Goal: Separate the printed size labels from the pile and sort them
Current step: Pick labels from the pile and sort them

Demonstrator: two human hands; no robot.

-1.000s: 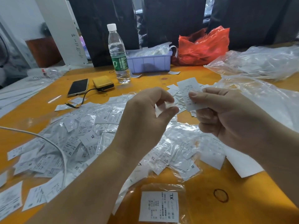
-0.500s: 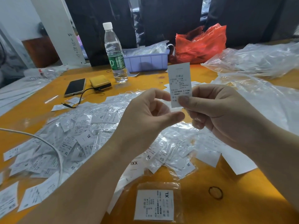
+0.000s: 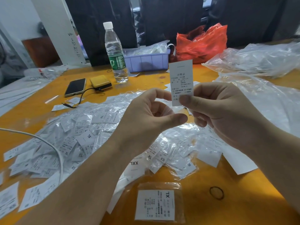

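Observation:
My right hand (image 3: 227,114) pinches one white printed label (image 3: 181,78) by its lower end between thumb and fingers and holds it upright above the table. My left hand (image 3: 151,117) hovers just left of it, thumb and index curved in a wide C with nothing between them; the index tip is at the label's left edge. Beneath both hands a big pile of size labels (image 3: 78,137), many in clear sleeves, covers the orange table (image 3: 243,200). A sleeved XL label (image 3: 155,205) lies alone at the front edge.
At the back stand a water bottle (image 3: 115,54), a purple tray (image 3: 147,60) and a red bag (image 3: 201,43). A phone (image 3: 75,87) and yellow power bank (image 3: 101,82) lie left. Clear plastic bags (image 3: 259,60) fill the right. A white cable (image 3: 53,148) crosses the pile; a rubber band (image 3: 216,192) lies front right.
My right hand has turned the label from tilted flat to upright and raised it. My left hand's thumb and index, close together before, have spread apart.

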